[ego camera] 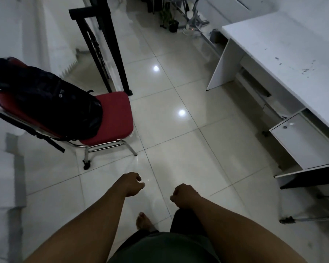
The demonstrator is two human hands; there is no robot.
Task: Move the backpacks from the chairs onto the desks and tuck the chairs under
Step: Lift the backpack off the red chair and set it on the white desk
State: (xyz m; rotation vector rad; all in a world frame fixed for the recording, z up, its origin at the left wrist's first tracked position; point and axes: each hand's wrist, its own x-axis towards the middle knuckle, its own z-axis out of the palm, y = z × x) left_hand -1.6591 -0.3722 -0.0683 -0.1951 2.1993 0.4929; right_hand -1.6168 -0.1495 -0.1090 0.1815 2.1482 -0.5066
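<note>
A black backpack (49, 103) lies on a red padded chair (114, 116) with chrome legs at the left, its straps hanging over the backrest. A white desk (285, 54) stands at the right with nothing on the visible top. My left hand (130, 184) hangs low in the middle, fingers loosely curled, holding nothing, about a chair's width below and right of the chair. My right hand (184, 195) is beside it, curled into a loose fist, holding nothing.
The desk's cabinet door (302, 141) stands open into the aisle. A black stair railing (104, 48) rises behind the chair. A potted plant (172, 23) and a cable strip sit at the back. A chrome chair leg (300, 219) shows at the right edge. Glossy tiled floor between chair and desk.
</note>
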